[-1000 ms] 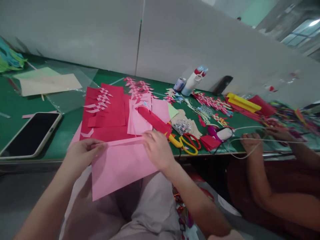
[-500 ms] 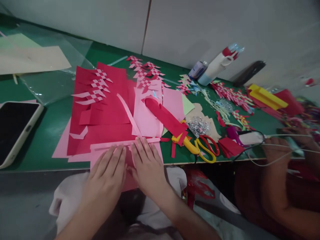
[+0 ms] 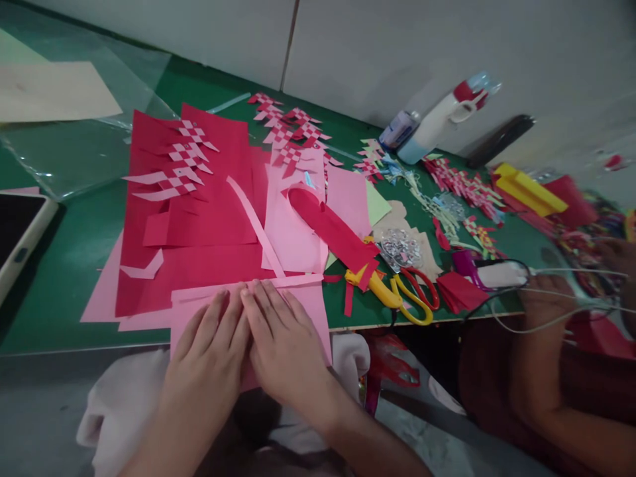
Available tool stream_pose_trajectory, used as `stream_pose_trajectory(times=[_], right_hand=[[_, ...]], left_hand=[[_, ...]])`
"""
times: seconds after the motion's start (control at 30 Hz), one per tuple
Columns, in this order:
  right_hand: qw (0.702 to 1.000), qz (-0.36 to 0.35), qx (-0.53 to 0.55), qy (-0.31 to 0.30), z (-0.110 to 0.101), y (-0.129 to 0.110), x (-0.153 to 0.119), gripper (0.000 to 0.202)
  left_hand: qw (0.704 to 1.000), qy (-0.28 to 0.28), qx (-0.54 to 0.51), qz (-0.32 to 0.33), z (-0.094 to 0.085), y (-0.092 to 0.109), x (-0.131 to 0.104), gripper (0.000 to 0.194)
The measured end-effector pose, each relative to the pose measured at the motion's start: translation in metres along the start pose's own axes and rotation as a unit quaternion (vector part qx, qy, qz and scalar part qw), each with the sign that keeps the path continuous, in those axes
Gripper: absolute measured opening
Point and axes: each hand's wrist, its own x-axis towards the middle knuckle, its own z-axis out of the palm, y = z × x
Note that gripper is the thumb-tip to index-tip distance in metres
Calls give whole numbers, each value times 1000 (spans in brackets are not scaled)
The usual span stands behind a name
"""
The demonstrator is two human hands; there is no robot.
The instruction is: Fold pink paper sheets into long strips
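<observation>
A sheet of pink paper point(image 3: 318, 324) lies at the table's front edge and hangs over it, its far edge folded into a narrow band point(image 3: 304, 281). On it rest my left hand point(image 3: 211, 351) and my right hand point(image 3: 285, 344), flat, fingers stretched out and fingertips at the fold. Their inner fingers touch. Just beyond, a loose pink paper strip point(image 3: 253, 222) lies across red paper sheets point(image 3: 209, 265). Woven pink-and-red paper fish point(image 3: 186, 156) sit on the red sheets. A small folded pink strip point(image 3: 144, 267) lies to the left.
Scissors point(image 3: 422, 311) and a yellow tool point(image 3: 375, 285) lie at right, near a bag of small metal pieces point(image 3: 400, 248). A phone point(image 3: 24, 245) is at left. Bottles point(image 3: 437, 126) stand by the wall. A co-worker's hand point(image 3: 546, 291) is at far right, near cords.
My right hand has slid left along the fold until it meets my left hand. The camera view has shifted slightly, and the phone is now further out of frame.
</observation>
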Motion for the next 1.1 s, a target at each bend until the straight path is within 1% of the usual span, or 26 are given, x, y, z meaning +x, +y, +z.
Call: stream_pose_trajectory(times=[0.1, 0.27, 0.37, 0.53, 0.7, 0.87, 0.97, 1.1], right_hand=[[1000, 10, 6, 6, 2, 2, 0, 56], [999, 35, -4, 25, 1, 9, -4, 57], [998, 41, -17, 46, 0, 17, -8, 55], [994, 75, -23, 79, -1, 33, -17, 53], [989, 96, -40, 102, -1, 45, -23, 50], [990, 96, -33, 95, 1, 49, -23, 49], [991, 99, -40, 85, 1, 50, -23, 51], [990, 117, -58, 60, -1, 41, -19, 53]], left_hand=[[1000, 6, 3, 7, -2, -3, 2, 67], [1000, -10, 3, -1, -5, -2, 3, 66], [1000, -18, -1, -1, -5, -3, 2, 67], [999, -35, -1, 0, -3, -6, -1, 69], [999, -31, 1, -7, -4, -1, 2, 71], [1000, -17, 2, -20, -6, 8, 7, 72], [1000, -13, 15, -7, -6, 12, 8, 69], [999, -8, 53, -10, -3, 17, 12, 66]])
